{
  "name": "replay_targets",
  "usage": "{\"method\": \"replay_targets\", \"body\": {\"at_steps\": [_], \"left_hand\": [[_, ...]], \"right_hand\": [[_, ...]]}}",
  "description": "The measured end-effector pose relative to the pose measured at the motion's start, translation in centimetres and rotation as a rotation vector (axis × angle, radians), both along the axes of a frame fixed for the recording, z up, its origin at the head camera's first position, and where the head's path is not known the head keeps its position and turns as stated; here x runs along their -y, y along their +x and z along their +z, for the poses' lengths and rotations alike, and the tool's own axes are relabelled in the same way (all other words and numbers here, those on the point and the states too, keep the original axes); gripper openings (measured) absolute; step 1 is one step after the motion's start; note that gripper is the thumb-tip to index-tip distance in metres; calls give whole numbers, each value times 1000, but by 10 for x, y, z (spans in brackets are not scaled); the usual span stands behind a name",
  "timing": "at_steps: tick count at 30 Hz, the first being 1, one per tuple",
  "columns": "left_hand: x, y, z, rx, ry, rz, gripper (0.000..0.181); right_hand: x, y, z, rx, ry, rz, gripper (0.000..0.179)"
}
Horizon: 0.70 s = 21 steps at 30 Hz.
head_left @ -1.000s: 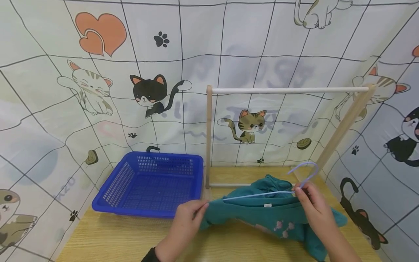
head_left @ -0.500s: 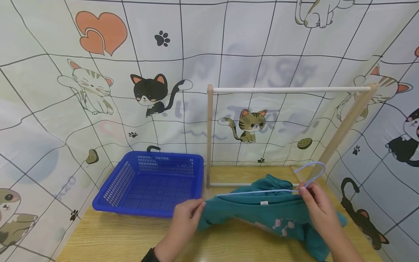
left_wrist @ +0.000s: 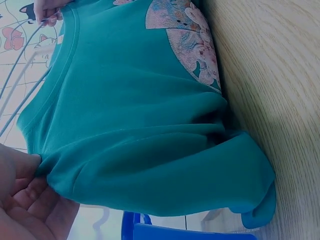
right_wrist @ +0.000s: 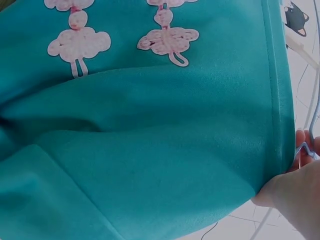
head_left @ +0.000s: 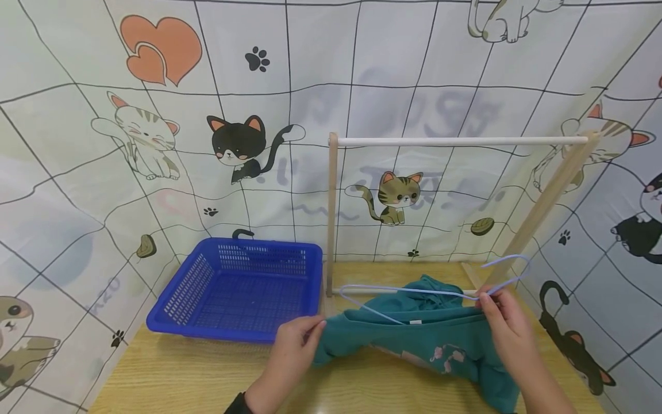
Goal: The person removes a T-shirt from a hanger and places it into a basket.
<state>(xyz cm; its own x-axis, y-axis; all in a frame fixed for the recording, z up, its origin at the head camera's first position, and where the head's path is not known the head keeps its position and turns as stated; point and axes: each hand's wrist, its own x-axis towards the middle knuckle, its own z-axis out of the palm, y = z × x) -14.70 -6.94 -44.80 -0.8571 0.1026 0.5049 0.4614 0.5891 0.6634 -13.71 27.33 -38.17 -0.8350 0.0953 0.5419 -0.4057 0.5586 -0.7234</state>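
A teal sweatshirt point(head_left: 429, 339) with pink print lies bunched on the wooden table point(head_left: 181, 379), partly lifted between both hands. My left hand point(head_left: 292, 345) pinches its left edge; the left wrist view shows the fingers point(left_wrist: 25, 200) gripping the fold of the sweatshirt point(left_wrist: 140, 115). My right hand point(head_left: 499, 313) pinches the neck of a pale blue wire hanger point(head_left: 414, 291) just above the garment's collar. In the right wrist view, that hand point(right_wrist: 295, 195) sits at the edge of the sweatshirt point(right_wrist: 150, 125) with the hanger wire point(right_wrist: 312, 115) beside it.
A wooden clothes rack point(head_left: 455, 141) with a white top rail stands behind the garment at the right. A blue plastic basket point(head_left: 233, 287) sits on the table at the left. A cat-print curtain closes in the back and sides.
The hanger has shifted right and up; its left loop now shows above the garment. The left hand has kept its pinch in place.
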Motion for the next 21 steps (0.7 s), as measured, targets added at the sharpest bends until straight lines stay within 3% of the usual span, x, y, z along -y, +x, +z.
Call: {"method": "replay_targets", "body": {"at_steps": [7,14,17,21], "left_hand": [[-1,0,0,-2,2,-9,12],[-1,0,4,70,48,-119,28],[-1,0,7,60,97,-150,39],[-4,-1,12,-22,85,-176,48]], "right_hand": [[4,2,1,38,37,4,17],[10,1,0,12,18,42,14],[13,2,-1,51,63,34,14],[16,3,-3,83,147,28,13]]}}
